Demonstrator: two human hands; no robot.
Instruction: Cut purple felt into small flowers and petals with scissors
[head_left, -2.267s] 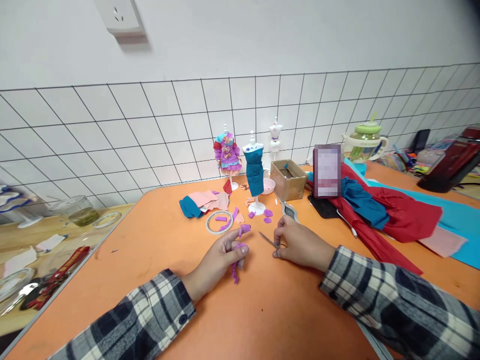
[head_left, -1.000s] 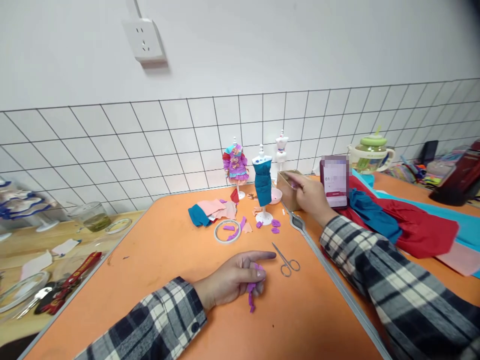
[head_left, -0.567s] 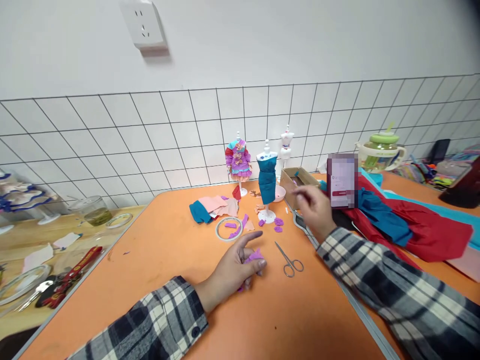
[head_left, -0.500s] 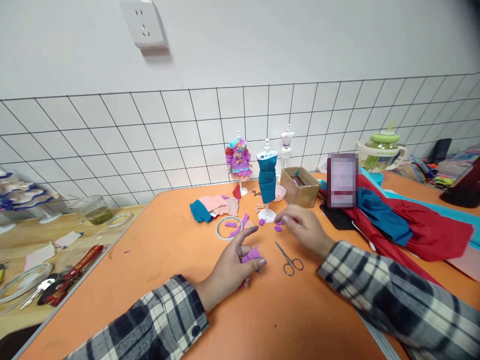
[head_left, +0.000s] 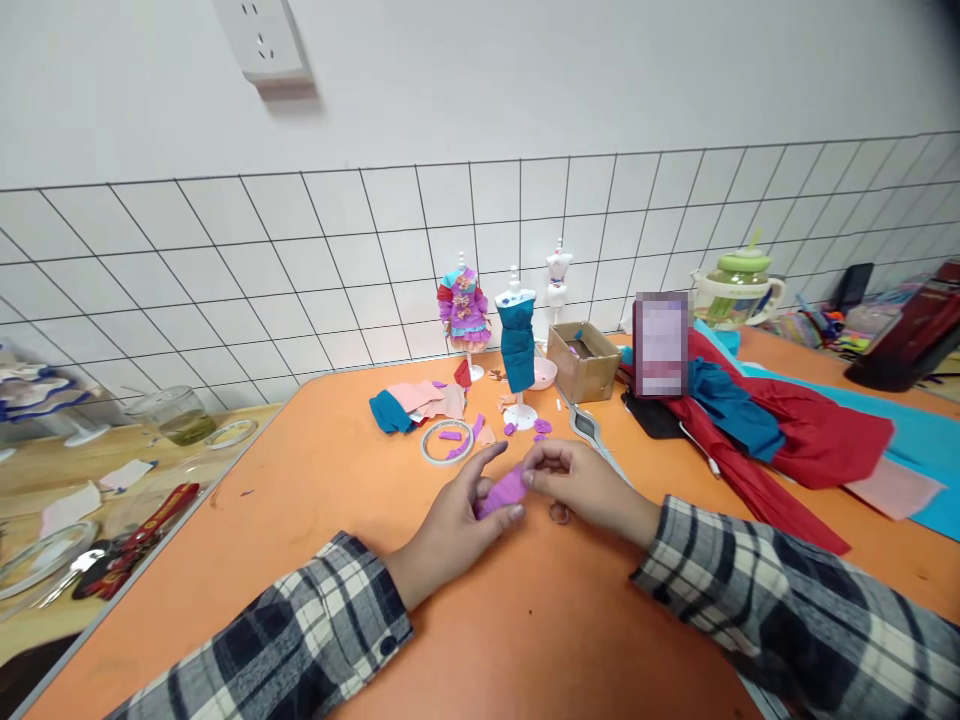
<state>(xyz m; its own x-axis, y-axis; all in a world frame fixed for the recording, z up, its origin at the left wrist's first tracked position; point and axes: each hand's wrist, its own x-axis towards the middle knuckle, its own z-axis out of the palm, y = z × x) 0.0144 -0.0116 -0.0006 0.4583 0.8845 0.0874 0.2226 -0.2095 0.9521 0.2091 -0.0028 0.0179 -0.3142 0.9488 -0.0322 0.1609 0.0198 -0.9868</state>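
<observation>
A crumpled purple piece point(head_left: 502, 493), which looks like crepe paper, is between my two hands above the table. My left hand point(head_left: 450, 515) has its fingers curled round it, thumb toward the right. With thumb and fingertips my right hand point(head_left: 581, 485) pinches its upper right edge. Below the right hand, one ring of the scissors point(head_left: 559, 514) peeks out; the rest is hidden. Behind the hands a small white mannequin wears a teal wrapped dress point(head_left: 517, 347). Small purple scraps point(head_left: 541, 427) lie at its base.
Left of the mannequin is a tape roll point(head_left: 425, 445) with folded teal and pink sheets point(head_left: 409, 403) behind. A cardboard box point(head_left: 592, 378), a grey tool point(head_left: 585, 424), a propped phone point(head_left: 661, 345) and red sheets point(head_left: 825, 430) occupy the right. A dressed mannequin point(head_left: 465, 310) stands farther back.
My right hand has come from near the scraps by the mannequin down to the purple piece and now pinches it. It covers most of the scissors. The view has shifted slightly.
</observation>
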